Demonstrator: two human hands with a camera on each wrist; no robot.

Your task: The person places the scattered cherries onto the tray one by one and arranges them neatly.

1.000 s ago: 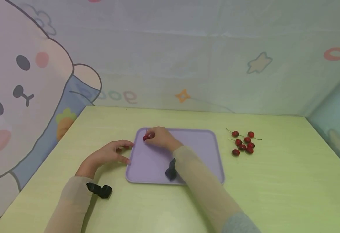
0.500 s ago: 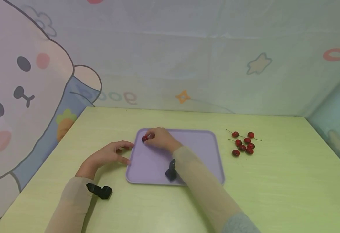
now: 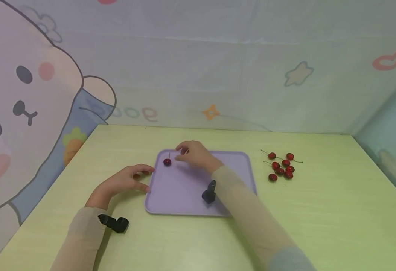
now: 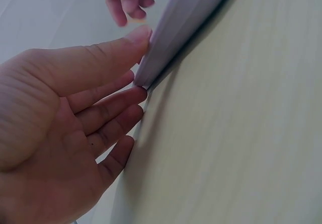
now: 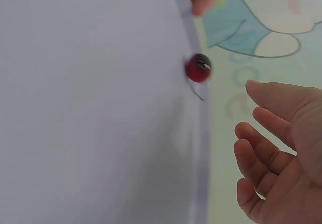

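Purple tray [image 3: 198,203]: judged light, rigid plastic with a smooth face and a raised rim; best taken at an edge. It lies flat mid-counter [image 3: 320,226]. Its left edge is touched by the straight fingers of the left hand [image 3: 125,182], nothing being gripped.

Right hand [image 3: 196,155]: held above the tray's far left corner, grip spread, empty.

Cherry [image 3: 167,162]: small, round, glossy dark red, thin stem upright; judged light, slippery, prone to rolling, best pinched by the stem. It rests on the tray near the right fingertips.

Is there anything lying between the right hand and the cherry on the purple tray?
Nothing: in the head view only bare tray separates the right hand from the cherry. The right wrist view shows the same open gap.
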